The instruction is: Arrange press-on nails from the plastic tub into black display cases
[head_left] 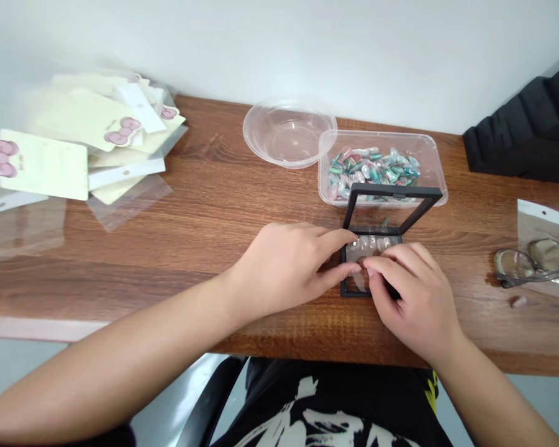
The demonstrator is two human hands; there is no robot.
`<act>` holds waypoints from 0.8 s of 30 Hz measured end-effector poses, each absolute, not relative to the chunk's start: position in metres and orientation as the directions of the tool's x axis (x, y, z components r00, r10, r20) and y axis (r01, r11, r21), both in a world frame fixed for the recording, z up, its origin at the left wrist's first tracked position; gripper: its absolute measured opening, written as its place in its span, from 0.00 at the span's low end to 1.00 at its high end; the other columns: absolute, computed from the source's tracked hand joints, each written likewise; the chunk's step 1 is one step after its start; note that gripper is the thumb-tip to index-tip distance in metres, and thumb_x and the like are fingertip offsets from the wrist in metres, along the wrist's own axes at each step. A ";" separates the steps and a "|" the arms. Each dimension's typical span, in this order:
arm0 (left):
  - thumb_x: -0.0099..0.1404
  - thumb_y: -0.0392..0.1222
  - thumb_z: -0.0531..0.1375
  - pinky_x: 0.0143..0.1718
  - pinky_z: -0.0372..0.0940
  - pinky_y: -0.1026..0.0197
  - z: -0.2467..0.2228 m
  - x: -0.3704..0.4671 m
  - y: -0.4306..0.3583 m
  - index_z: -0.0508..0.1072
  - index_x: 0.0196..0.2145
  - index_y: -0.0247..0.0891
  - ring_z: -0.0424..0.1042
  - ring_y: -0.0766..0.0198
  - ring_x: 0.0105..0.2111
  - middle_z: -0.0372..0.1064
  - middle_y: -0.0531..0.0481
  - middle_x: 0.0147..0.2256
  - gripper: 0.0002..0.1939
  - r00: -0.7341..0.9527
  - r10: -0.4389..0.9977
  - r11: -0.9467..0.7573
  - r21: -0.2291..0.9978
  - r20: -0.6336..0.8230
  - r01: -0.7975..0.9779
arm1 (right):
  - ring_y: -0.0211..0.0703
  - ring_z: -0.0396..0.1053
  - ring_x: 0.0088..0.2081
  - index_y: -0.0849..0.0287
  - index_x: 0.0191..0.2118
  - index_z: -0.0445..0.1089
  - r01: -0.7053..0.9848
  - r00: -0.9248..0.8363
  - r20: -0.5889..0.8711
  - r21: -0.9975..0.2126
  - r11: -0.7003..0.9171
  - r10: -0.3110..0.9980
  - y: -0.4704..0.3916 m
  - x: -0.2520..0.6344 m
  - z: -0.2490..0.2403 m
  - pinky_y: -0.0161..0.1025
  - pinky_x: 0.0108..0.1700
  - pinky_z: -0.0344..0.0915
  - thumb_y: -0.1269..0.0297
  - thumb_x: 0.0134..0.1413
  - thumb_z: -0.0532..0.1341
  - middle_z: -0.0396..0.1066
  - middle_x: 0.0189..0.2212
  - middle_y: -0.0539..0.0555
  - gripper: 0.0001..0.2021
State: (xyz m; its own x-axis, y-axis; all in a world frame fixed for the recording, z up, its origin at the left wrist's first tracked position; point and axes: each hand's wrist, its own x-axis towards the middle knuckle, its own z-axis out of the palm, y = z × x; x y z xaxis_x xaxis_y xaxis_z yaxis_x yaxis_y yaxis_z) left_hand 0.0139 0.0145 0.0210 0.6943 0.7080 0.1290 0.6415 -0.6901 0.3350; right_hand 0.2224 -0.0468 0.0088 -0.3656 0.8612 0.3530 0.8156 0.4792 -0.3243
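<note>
A black-framed display case (pixel 348 287) with a see-through window lies open on the table, its lid (pixel 417 214) tilted up at the back. Inside, a row of pale, shiny press-on nails (pixel 372 242) runs along the upper part. My left hand (pixel 295 267) reaches over the case's left edge, index finger and thumb apart and touching it near the nails. Over the lower middle of the case, my right hand (pixel 414 298) has thumb and index finger pressed together. Whatever is between those fingertips is too small or hidden to make out.
Behind the case stands a clear plastic box (pixel 428 155) of teal and pink nails, beside a round clear lid (pixel 284 155). Cream bow-printed cards (pixel 41 161) and bags lie left. Glasses (pixel 517 267), a small pinkish piece (pixel 518 302) and black stacked trays (pixel 517 136) are right.
</note>
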 end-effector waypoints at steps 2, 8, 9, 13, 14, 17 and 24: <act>0.70 0.55 0.57 0.23 0.55 0.63 0.021 0.014 0.015 0.73 0.49 0.40 0.73 0.63 0.24 0.76 0.54 0.30 0.18 0.694 0.708 -0.689 0.342 0.128 0.639 | 0.44 0.64 0.34 0.62 0.38 0.76 0.809 -0.360 0.362 -0.338 0.481 0.860 -0.047 0.222 0.010 0.42 0.38 0.65 0.75 0.60 0.59 0.71 0.31 0.56 0.08; 0.71 0.55 0.56 0.24 0.56 0.63 0.021 0.014 0.015 0.73 0.49 0.41 0.73 0.64 0.25 0.77 0.53 0.31 0.18 0.694 0.712 -0.675 0.382 0.110 0.632 | 0.44 0.66 0.35 0.60 0.37 0.75 0.799 -0.347 0.362 -0.368 0.475 0.865 -0.048 0.222 0.011 0.43 0.39 0.67 0.71 0.60 0.60 0.72 0.32 0.55 0.05; 0.71 0.55 0.56 0.24 0.56 0.63 0.020 0.014 0.015 0.73 0.50 0.41 0.73 0.64 0.25 0.77 0.54 0.31 0.18 0.692 0.713 -0.673 0.385 0.112 0.631 | 0.44 0.66 0.36 0.60 0.37 0.75 0.800 -0.343 0.362 -0.371 0.472 0.867 -0.048 0.222 0.011 0.43 0.40 0.67 0.71 0.60 0.60 0.72 0.32 0.55 0.05; 0.71 0.55 0.56 0.25 0.57 0.62 0.021 0.014 0.016 0.73 0.51 0.41 0.73 0.64 0.25 0.76 0.55 0.30 0.19 0.683 0.721 -0.664 0.398 0.118 0.633 | 0.45 0.67 0.37 0.58 0.36 0.75 0.797 -0.338 0.365 -0.379 0.470 0.868 -0.048 0.224 0.010 0.44 0.41 0.67 0.70 0.60 0.62 0.73 0.33 0.54 0.04; 0.71 0.55 0.56 0.25 0.57 0.63 0.021 0.014 0.016 0.73 0.51 0.41 0.73 0.64 0.25 0.76 0.55 0.30 0.19 0.678 0.725 -0.660 0.401 0.119 0.636 | 0.45 0.67 0.37 0.58 0.36 0.75 0.797 -0.339 0.368 -0.378 0.472 0.866 -0.048 0.224 0.010 0.44 0.42 0.68 0.70 0.60 0.62 0.74 0.33 0.54 0.04; 0.70 0.54 0.57 0.26 0.58 0.63 0.022 0.014 0.015 0.74 0.49 0.41 0.74 0.64 0.26 0.76 0.54 0.30 0.18 0.666 0.737 -0.647 0.405 0.115 0.646 | 0.46 0.68 0.38 0.59 0.36 0.76 0.799 -0.339 0.377 -0.368 0.475 0.862 -0.047 0.224 0.011 0.45 0.44 0.68 0.71 0.59 0.63 0.75 0.33 0.54 0.04; 0.68 0.54 0.60 0.25 0.58 0.62 0.022 0.014 0.015 0.76 0.47 0.41 0.75 0.63 0.26 0.77 0.54 0.30 0.17 0.657 0.745 -0.643 0.383 0.111 0.664 | 0.46 0.69 0.39 0.57 0.38 0.76 0.794 -0.346 0.390 -0.362 0.487 0.853 -0.047 0.225 0.009 0.46 0.45 0.69 0.71 0.60 0.62 0.77 0.35 0.53 0.05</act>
State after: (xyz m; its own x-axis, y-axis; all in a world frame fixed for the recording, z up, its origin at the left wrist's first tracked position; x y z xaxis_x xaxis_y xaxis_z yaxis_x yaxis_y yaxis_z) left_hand 0.0142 0.0150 0.0218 0.6575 0.7452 0.1113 0.6637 -0.6427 0.3826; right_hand 0.2249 -0.0472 0.0095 -0.3460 0.8534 0.3898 0.7945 0.4875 -0.3622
